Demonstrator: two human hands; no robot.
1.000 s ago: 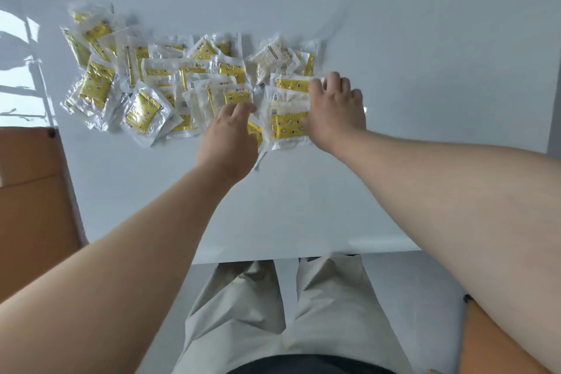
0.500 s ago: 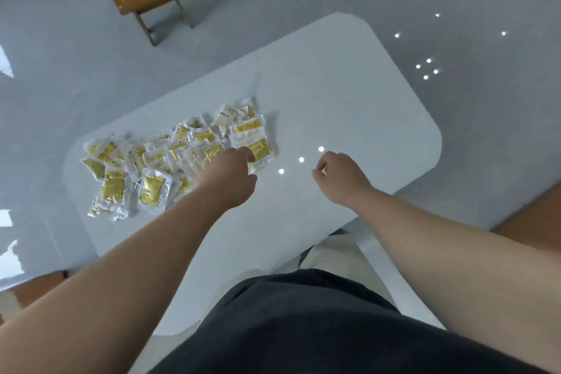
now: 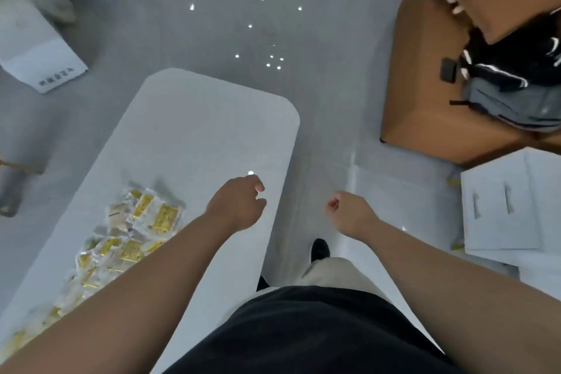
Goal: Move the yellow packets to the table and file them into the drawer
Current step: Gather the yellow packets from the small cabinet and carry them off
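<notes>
Empty hands by the table
Left hand [image 3: 239, 206] and right hand [image 3: 349, 212] hang loosely curled, empty. Yellow packets [image 3: 164, 217] lie heaped on the white table [image 3: 197, 130], partly hidden by the left forearm; the blurred drawer unit [image 3: 498, 203] is cut off right.

Packets [image 3: 133, 237] lie on the surface [image 3: 197, 130], lower left of frame; drawer unit [image 3: 498, 222] stands on the floor [image 3: 318, 85], right edge.

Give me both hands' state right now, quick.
Left hand: open, fingers loosely curled, holding nothing, over the white rounded table.
Right hand: open, fingers loosely curled, holding nothing, off the table's edge.
</notes>
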